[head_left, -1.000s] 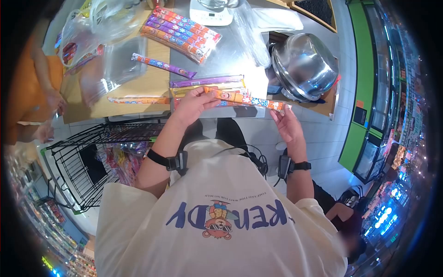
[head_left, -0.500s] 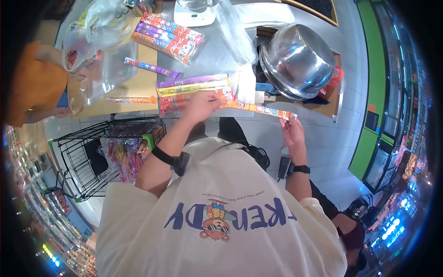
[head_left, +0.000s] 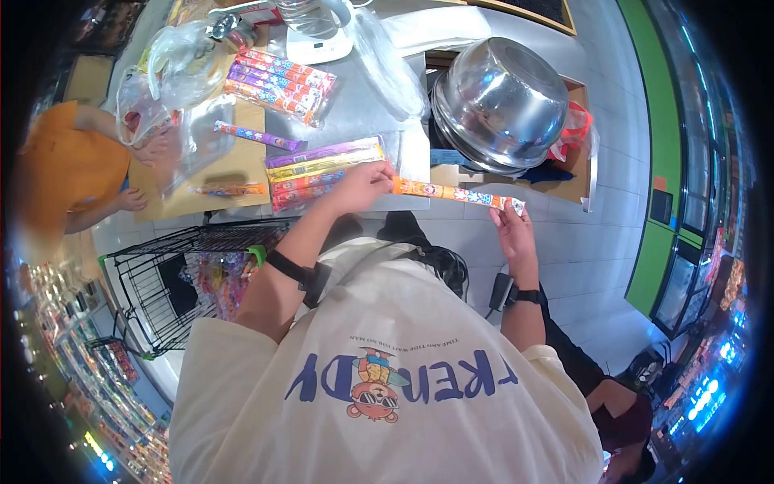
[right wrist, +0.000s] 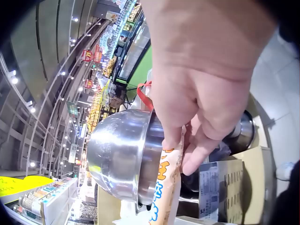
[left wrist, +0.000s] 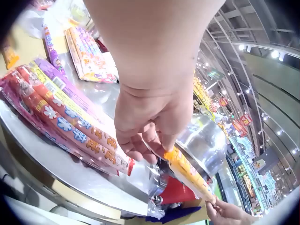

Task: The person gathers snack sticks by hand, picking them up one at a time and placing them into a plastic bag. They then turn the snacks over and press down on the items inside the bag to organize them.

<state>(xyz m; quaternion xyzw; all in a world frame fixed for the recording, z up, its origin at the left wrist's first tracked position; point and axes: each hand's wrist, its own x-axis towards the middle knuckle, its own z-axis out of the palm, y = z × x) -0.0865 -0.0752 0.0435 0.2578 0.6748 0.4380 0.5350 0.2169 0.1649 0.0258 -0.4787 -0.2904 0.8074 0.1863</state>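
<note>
Gap: passage afforded over the grey metal bench, between the flat, clear-wrapped pack of purple, yellow and red sticks and the tilted, shiny steel bowl. Far end: obstructed by crumpled clear plastic.

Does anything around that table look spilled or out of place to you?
No spill shows. The big metal bowl looks odd, tilted with its base up over a cardboard box instead of level. One purple-ended stick lies loose, apart from the bundled ones.
</note>
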